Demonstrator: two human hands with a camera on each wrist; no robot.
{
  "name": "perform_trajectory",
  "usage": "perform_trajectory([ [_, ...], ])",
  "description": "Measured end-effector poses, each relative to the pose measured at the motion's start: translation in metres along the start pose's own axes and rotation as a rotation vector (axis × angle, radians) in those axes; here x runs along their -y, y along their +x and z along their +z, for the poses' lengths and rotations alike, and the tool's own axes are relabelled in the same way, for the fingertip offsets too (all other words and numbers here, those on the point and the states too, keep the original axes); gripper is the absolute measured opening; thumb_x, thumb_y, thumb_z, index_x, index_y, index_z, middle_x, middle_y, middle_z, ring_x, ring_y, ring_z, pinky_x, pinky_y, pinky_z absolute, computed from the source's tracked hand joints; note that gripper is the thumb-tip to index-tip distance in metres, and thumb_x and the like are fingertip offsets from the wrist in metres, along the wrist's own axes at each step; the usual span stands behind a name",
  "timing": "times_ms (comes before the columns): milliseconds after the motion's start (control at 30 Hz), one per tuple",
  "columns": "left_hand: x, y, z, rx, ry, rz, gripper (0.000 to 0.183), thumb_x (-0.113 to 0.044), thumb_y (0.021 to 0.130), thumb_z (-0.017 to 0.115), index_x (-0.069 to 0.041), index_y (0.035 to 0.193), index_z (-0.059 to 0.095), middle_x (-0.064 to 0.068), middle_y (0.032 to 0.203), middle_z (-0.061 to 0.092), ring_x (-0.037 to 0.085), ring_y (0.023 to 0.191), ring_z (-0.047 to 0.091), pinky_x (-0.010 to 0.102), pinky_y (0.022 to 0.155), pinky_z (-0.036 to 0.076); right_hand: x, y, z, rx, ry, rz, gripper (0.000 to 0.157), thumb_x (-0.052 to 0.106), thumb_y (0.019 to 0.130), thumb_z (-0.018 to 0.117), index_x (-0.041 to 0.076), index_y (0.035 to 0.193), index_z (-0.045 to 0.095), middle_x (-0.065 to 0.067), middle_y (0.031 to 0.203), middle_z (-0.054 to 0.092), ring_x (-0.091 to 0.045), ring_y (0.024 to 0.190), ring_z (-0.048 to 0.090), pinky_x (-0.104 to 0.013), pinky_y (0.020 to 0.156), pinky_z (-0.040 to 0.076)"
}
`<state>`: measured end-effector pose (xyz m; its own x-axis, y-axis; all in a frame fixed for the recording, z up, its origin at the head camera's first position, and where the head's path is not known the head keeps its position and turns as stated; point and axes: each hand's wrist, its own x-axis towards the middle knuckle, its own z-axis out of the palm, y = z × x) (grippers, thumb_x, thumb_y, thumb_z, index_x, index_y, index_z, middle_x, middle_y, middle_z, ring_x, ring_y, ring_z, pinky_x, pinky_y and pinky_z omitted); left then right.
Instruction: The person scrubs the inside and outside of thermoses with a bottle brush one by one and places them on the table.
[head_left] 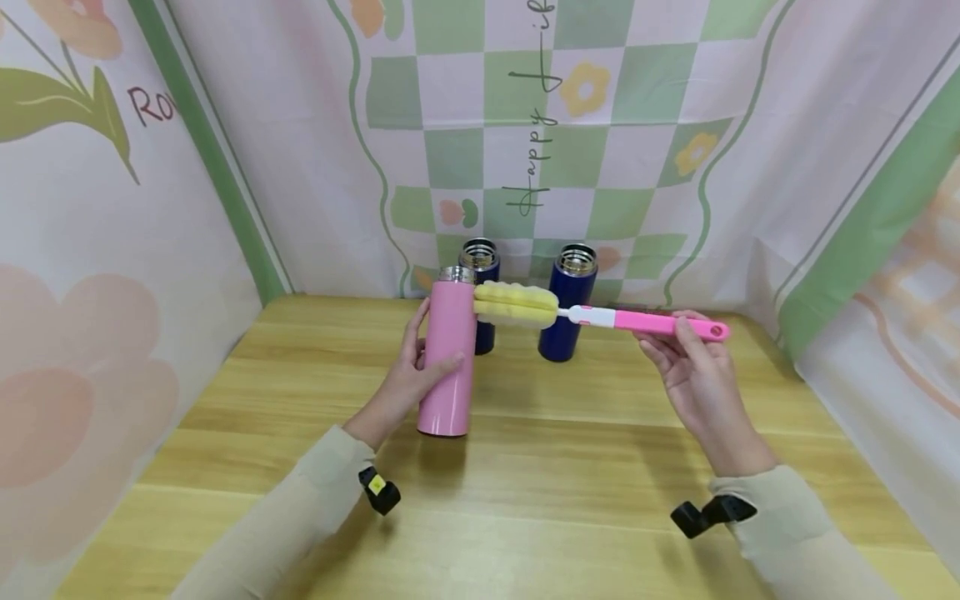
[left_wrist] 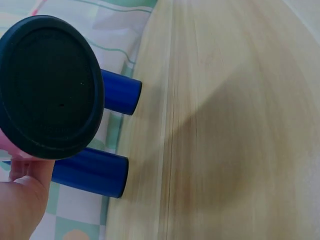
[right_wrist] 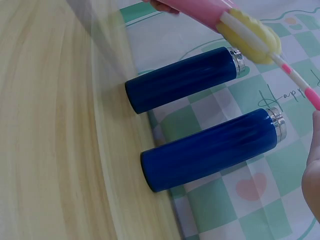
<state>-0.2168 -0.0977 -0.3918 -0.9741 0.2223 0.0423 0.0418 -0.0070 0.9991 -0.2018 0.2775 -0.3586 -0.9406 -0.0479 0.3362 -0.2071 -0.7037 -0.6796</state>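
My left hand (head_left: 415,367) grips a pink vacuum flask (head_left: 447,358) around its middle, lifted off the table and nearly upright. Its steel neck has no lid, and in the left wrist view its dark round base (left_wrist: 52,87) faces the camera. My right hand (head_left: 697,375) holds a bottle brush (head_left: 637,320) by the pink end of its handle, thumb on top. The brush lies level, pointing left, and its yellow sponge head (head_left: 517,304) overlaps the pink flask's upper side in the head view. In the right wrist view the sponge head (right_wrist: 250,37) is beside the flask's outer wall.
Two dark blue flasks stand upright without lids at the back of the wooden table (head_left: 525,500), the left one (head_left: 486,333) partly behind the pink flask, the right one (head_left: 567,308) behind the brush. A patterned curtain (head_left: 517,150) hangs along the back and sides.
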Motion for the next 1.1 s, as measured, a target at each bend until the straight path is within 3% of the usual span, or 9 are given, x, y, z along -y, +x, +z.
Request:
perform_trajectory([
  [300,0.001,0.001,-0.005,-0.057,0.035,0.085,0.082,-0.034,0.098,0.066,-0.051,0.157,0.011,0.019,0.131,0.054,0.035,0.109,0.062,0.048,0.085,0.055,-0.004,-0.008,-0.001,0.061,-0.052,0.038,0.014,0.006,0.107,0.043,-0.001,0.113,0.053,-0.019,0.106,0.069,-0.029,0.099,0.070,-0.034,0.088,0.055],
  [467,-0.001,0.002,-0.006,-0.084,0.043,0.095,0.078,-0.034,0.100,0.064,-0.048,0.157,0.013,0.021,0.132,0.056,0.037,0.107,0.064,0.049,0.086,0.055,-0.002,-0.009,-0.003,0.113,-0.092,0.031,0.017,0.005,0.107,0.042,-0.001,0.111,0.057,-0.019,0.106,0.069,-0.028,0.098,0.071,-0.033,0.088,0.055],
  [733,-0.003,0.004,-0.007,-0.146,0.041,0.120,0.073,-0.027,0.102,0.061,-0.042,0.159,0.018,0.022,0.130,0.059,0.034,0.106,0.065,0.046,0.084,0.055,-0.002,-0.011,-0.009,0.288,-0.091,0.097,0.021,-0.003,0.107,0.032,-0.005,0.115,0.052,-0.022,0.112,0.068,-0.029,0.104,0.069,-0.036,0.091,0.052],
  [867,-0.002,0.005,-0.010,-0.161,0.038,0.118,0.069,-0.030,0.103,0.058,-0.042,0.159,0.018,0.024,0.130,0.060,0.035,0.103,0.067,0.045,0.081,0.056,-0.002,-0.011,-0.011,0.323,-0.116,0.117,0.024,-0.005,0.107,0.030,-0.005,0.116,0.053,-0.021,0.111,0.068,-0.029,0.104,0.069,-0.036,0.091,0.052],
  [1100,0.000,0.006,-0.014,-0.171,0.005,0.077,0.065,-0.035,0.104,0.055,-0.052,0.155,0.019,0.018,0.134,0.057,0.036,0.110,0.063,0.050,0.085,0.054,0.000,-0.015,-0.010,0.319,-0.207,0.135,0.026,-0.003,0.107,0.031,-0.001,0.116,0.056,-0.016,0.108,0.069,-0.028,0.100,0.071,-0.033,0.087,0.055],
])
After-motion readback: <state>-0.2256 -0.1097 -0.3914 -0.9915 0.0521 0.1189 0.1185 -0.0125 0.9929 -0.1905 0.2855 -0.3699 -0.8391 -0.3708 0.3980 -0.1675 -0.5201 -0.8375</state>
